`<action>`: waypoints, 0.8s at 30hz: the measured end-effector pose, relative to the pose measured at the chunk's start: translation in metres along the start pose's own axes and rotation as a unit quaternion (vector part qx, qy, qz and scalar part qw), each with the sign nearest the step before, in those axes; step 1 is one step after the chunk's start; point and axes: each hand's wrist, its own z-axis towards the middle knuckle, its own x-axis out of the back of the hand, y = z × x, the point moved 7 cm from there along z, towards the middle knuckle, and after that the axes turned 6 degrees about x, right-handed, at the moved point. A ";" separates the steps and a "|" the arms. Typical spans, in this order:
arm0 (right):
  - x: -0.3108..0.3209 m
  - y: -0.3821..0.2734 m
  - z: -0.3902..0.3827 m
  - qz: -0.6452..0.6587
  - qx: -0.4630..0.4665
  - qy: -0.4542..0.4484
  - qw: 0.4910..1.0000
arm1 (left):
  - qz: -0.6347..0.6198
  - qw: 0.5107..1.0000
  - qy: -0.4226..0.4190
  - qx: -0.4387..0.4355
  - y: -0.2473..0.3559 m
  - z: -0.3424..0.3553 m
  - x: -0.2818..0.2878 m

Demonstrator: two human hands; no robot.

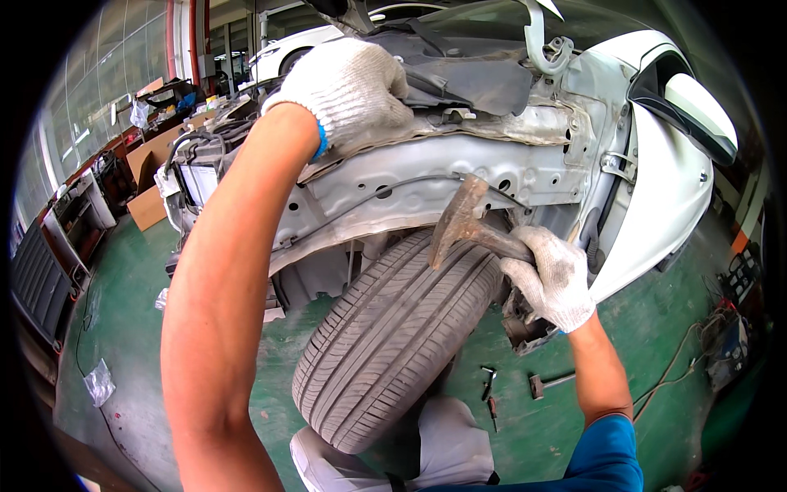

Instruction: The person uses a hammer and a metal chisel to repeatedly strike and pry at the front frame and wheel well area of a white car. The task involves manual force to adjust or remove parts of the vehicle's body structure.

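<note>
My right hand [553, 275], in a white knit glove, is closed round the handle of a worn hammer [461, 215]. The rusty hammer head hangs above the tire [402, 328], in front of the white inner fender panel [426, 172] of a car. My left hand [348, 90], also gloved, is curled into a fist at the panel's top edge, farther left. What it grips, if anything, is hidden behind the fingers. A thin dark cable [369, 197] runs along the panel and passes behind the hammer head.
The white car door [664, 189] with its mirror [684, 107] stands to the right. On the green floor [525, 435] lie a second hammer [549, 384] and small hand tools [490, 394]. A plastic bag [100, 383] and cardboard [152, 180] are at left. Cables [668, 373] trail at right.
</note>
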 end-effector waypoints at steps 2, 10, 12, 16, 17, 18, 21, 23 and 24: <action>0.006 -0.004 0.008 -0.039 0.044 -0.013 0.998 | 0.004 1.000 -0.005 0.012 0.000 -0.003 -0.002; 0.030 -0.023 0.035 -0.198 0.125 -0.161 0.959 | 0.025 0.998 0.054 -0.026 0.005 -0.011 -0.007; 0.031 -0.038 0.041 -0.196 0.207 -0.242 0.928 | 0.031 0.997 0.059 -0.025 0.004 -0.011 -0.008; 0.064 -0.015 0.093 -0.163 0.094 -0.173 0.967 | 0.057 0.996 0.059 -0.037 0.005 -0.009 -0.009; 0.089 -0.010 0.099 -0.136 0.045 -0.084 0.986 | 0.057 0.996 0.057 -0.035 0.004 -0.009 -0.009; 0.097 -0.003 0.097 -0.118 -0.002 -0.057 0.991 | 0.083 0.993 0.078 -0.035 0.004 -0.010 -0.008; 0.101 -0.016 0.085 -0.110 0.047 -0.087 0.989 | 0.067 0.995 0.070 -0.021 0.002 -0.009 -0.010; 0.082 -0.039 0.073 -0.182 0.178 -0.201 0.946 | 0.070 0.995 0.074 -0.023 0.003 -0.010 -0.010; 0.070 -0.045 0.067 -0.205 0.214 -0.278 0.914 | 0.070 0.994 0.080 -0.022 0.003 -0.010 -0.010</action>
